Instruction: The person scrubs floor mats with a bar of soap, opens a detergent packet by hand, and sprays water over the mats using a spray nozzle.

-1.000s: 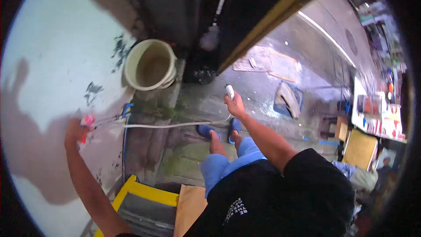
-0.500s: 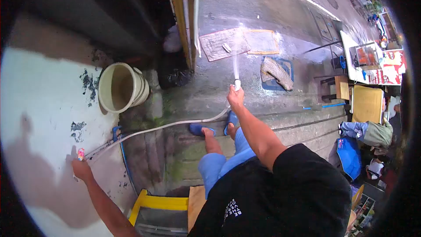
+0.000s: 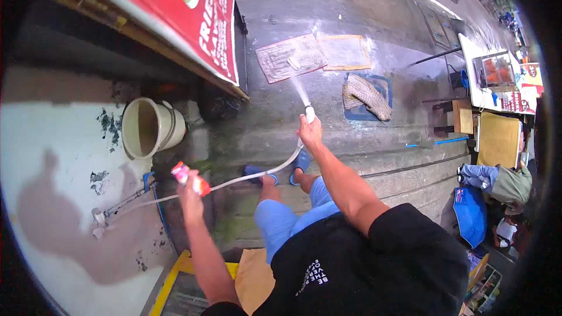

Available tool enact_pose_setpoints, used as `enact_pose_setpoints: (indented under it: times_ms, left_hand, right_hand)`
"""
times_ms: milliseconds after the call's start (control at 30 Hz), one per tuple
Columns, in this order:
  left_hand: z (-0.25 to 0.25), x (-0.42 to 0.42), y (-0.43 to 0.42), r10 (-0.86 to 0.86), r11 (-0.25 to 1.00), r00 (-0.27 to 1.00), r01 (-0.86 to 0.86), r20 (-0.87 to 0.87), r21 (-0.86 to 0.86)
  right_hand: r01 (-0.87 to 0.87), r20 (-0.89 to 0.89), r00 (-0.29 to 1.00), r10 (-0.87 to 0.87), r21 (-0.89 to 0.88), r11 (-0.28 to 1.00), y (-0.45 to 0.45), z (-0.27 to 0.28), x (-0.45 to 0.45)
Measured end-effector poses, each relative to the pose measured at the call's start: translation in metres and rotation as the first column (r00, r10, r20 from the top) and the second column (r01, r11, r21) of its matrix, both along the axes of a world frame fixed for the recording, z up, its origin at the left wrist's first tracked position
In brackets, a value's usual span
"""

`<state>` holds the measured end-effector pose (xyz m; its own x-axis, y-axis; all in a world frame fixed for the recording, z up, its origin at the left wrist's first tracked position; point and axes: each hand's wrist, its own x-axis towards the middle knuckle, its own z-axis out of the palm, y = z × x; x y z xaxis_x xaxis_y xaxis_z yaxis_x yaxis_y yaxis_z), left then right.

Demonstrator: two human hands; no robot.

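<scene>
My right hand [image 3: 310, 131] is closed round the white spray nozzle [image 3: 310, 113] of a pale hose [image 3: 249, 179]. Water jets from it toward a rectangular mat [image 3: 272, 64], near a small white object [image 3: 293, 64] on that mat. My left hand [image 3: 190, 198] grips a pink and red packet [image 3: 181, 171] above the hose, apart from the wall. Beside the wet mat lies a second mat [image 3: 344, 48] with an orange edge. Closer in, a crumpled patterned cloth [image 3: 367, 97] covers part of a blue mat [image 3: 383, 86].
A cream bucket [image 3: 140, 129] stands by the white wall, above a wall tap [image 3: 99, 217]. A red banner [image 3: 216, 29] hangs upper left. At right are a white table [image 3: 471, 61], a wooden stool [image 3: 462, 118], a blue umbrella [image 3: 470, 216] and a person [image 3: 509, 190].
My left hand has moved from beside the wall tap rightward, still with the packet. The nozzle has tilted left, so the jet lands on the left mat. The red banner has come into view.
</scene>
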<state>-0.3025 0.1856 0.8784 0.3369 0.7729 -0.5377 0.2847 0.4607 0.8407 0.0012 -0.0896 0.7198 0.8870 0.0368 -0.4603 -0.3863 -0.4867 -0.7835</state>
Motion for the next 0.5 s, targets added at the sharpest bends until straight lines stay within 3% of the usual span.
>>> enact_pose_setpoints:
  times_ms: [67,133,200,300,433,500]
  left_hand:
    - [-0.04,0.047,-0.024,-0.007,0.988,0.999,0.012,0.032,-0.156]
    - [-0.047,0.113,-0.051,-0.054,0.99,0.998,0.058,0.038,-0.129]
    - [-0.066,0.16,-0.062,-0.199,0.956,0.975,0.215,0.095,-0.199]
    - [-0.079,0.23,-0.075,-0.335,0.925,0.937,0.347,0.094,-0.155]
    - [-0.15,0.297,-0.061,-0.436,0.894,0.895,0.443,0.096,-0.064]
    - [-0.182,0.334,-0.048,-0.457,0.889,0.889,0.456,-0.007,-0.048]
  right_hand:
    - [-0.006,-0.085,0.996,0.011,0.062,0.998,-0.005,0.013,0.012]
    - [0.022,-0.134,0.991,-0.004,0.138,0.99,-0.004,0.024,0.021]
    - [0.069,-0.141,0.989,-0.038,0.222,0.973,0.001,0.03,0.03]
    - [0.026,-0.153,0.988,0.005,0.202,0.979,0.008,0.026,0.046]
    - [-0.032,-0.09,0.995,0.048,0.171,0.985,0.028,0.032,0.065]
    - [-0.1,-0.062,0.992,0.11,0.147,0.984,0.042,0.047,0.076]
